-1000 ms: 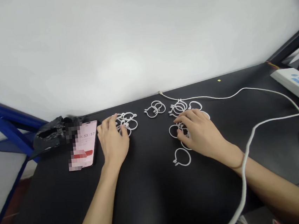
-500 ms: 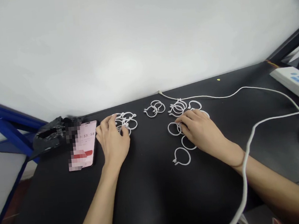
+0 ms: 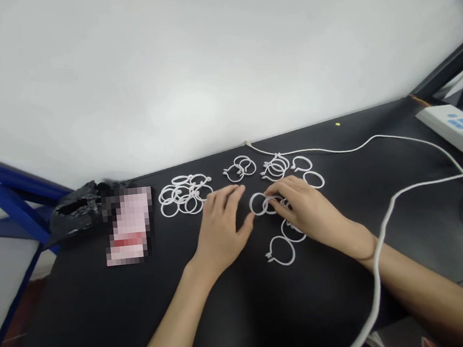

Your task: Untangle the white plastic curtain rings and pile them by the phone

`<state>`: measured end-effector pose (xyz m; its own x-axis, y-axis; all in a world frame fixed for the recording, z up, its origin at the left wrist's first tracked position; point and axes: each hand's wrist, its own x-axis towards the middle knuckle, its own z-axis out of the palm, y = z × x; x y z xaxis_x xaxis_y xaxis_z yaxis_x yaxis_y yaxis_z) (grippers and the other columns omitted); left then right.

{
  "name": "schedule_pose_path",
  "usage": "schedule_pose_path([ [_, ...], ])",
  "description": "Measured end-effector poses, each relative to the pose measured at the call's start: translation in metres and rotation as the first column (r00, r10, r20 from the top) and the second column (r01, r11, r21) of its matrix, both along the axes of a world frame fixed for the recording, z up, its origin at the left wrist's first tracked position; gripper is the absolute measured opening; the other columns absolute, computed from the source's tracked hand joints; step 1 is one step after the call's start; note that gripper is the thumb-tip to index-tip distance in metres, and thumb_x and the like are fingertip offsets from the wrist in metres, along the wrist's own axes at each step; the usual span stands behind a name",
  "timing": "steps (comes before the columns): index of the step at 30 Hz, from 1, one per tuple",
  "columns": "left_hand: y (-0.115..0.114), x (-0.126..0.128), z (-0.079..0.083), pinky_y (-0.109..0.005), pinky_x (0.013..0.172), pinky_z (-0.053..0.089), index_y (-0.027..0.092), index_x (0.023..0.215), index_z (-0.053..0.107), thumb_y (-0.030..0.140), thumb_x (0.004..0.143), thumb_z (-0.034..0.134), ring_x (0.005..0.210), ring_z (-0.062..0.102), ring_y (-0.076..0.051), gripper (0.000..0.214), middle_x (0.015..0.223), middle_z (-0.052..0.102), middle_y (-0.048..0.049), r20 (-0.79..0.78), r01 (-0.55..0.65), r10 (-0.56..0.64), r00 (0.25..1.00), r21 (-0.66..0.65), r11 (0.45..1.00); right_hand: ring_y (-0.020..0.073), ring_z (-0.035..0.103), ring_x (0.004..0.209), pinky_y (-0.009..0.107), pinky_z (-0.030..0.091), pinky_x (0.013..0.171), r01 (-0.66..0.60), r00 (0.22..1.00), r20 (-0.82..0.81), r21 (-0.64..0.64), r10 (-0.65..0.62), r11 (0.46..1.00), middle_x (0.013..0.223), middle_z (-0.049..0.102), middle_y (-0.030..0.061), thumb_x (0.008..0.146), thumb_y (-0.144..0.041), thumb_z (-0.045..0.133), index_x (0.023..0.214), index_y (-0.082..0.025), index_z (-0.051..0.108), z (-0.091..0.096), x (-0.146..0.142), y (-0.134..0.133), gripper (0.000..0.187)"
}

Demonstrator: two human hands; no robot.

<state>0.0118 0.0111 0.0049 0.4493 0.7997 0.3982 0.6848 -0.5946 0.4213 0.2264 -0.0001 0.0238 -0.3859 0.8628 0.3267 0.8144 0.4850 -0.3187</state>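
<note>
My right hand (image 3: pixel 310 204) is closed in a pinch on a white plastic ring (image 3: pixel 264 207). A second ring (image 3: pixel 250 204) overlaps it on the left, between my two hands. My left hand (image 3: pixel 223 231) is open, thumb and fingers apart, just left of that second ring and holding nothing. To its left lies a pile of several white rings (image 3: pixel 186 192) with small clip ends. Below my right hand, two more rings (image 3: pixel 293 255) lie flat, the upper one partly hidden by the hand. Behind the hands are a small cluster (image 3: pixel 241 170) and a bigger one (image 3: pixel 276 168).
A phone (image 3: pixel 131 216) and torn black plastic (image 3: pixel 79 207) are at the left on the black table (image 3: pixel 245 314). A white cable (image 3: pixel 389 213) crosses above my right forearm. A white box with blue labels (image 3: pixel 452 127) stands at the right; a pale wall (image 3: pixel 188 63) rises behind.
My left hand has moved right, away from the left pile, toward my right hand. The rings at my right fingers have shifted left, and the lowest ring has slid slightly toward me.
</note>
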Motion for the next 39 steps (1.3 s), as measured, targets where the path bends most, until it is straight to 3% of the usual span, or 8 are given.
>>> schedule_pose_path([
  [3,-0.005,0.004,-0.002,-0.044,0.105,0.041,0.018,0.139,0.041,0.033,0.091,0.06,0.12,0.048,-0.026,0.054,0.13,0.056,-0.0101,-0.021,0.133,-0.134,0.991,-0.063,0.989,0.0217,0.063,0.086,0.039,0.052,0.078,-0.06,0.998,-0.025,-0.017,0.06,0.998,0.096,0.068,0.0086,0.095,-0.021,0.054,0.104,-0.018,0.06,-0.001,-0.005,-0.002,0.011],
  [6,-0.005,0.005,-0.004,-0.044,0.101,0.044,0.018,0.138,0.043,0.032,0.091,0.06,0.116,0.051,-0.026,0.052,0.127,0.06,-0.0091,-0.027,0.176,-0.179,0.983,-0.083,0.981,0.0201,0.063,0.084,0.037,0.052,0.077,-0.108,0.994,-0.035,-0.025,0.107,0.994,0.093,0.067,0.0078,0.095,-0.022,0.054,0.104,-0.016,0.059,-0.003,-0.009,-0.004,0.012],
  [13,-0.002,0.004,-0.005,-0.043,0.094,0.047,0.018,0.125,0.055,0.027,0.094,0.057,0.108,0.056,-0.026,0.032,0.115,0.066,-0.0075,-0.028,0.117,-0.119,0.993,-0.066,0.991,0.0186,0.063,0.081,0.034,0.05,0.076,-0.108,0.994,-0.001,-0.038,0.108,0.993,0.091,0.067,0.0059,0.098,-0.024,0.05,0.111,-0.017,0.059,-0.009,-0.013,-0.005,0.018],
  [20,-0.001,0.0,-0.004,-0.043,0.096,0.046,0.016,0.122,0.058,0.03,0.091,0.062,0.107,0.056,-0.026,0.035,0.113,0.068,-0.0072,-0.003,0.074,-0.075,0.997,-0.075,0.994,0.0169,0.059,0.073,0.032,0.045,0.069,0.003,0.999,0.041,-0.001,-0.003,1.0,0.087,0.067,0.0046,0.097,-0.023,0.052,0.102,-0.016,0.063,-0.004,-0.009,-0.003,0.014],
  [31,0.0,-0.001,-0.004,-0.044,0.094,0.048,0.017,0.12,0.059,0.032,0.089,0.066,0.104,0.057,-0.024,0.036,0.109,0.07,-0.0057,0.024,0.075,-0.073,0.997,-0.073,0.995,0.0193,0.062,0.076,0.034,0.044,0.072,0.097,0.992,0.074,0.028,-0.099,0.995,0.087,0.068,0.0045,0.097,-0.025,0.053,0.098,-0.016,0.065,-0.003,-0.008,-0.003,0.014],
  [39,0.004,-0.005,-0.002,-0.044,0.095,0.049,0.016,0.116,0.061,0.029,0.09,0.064,0.103,0.058,-0.024,0.03,0.109,0.071,-0.0063,0.052,0.038,-0.035,0.998,-0.064,0.997,0.0211,0.065,0.079,0.037,0.049,0.074,0.166,0.986,-0.019,0.097,-0.165,0.981,0.091,0.071,0.005,0.09,-0.013,0.057,0.098,-0.016,0.066,-0.004,0.002,0.003,0.012],
])
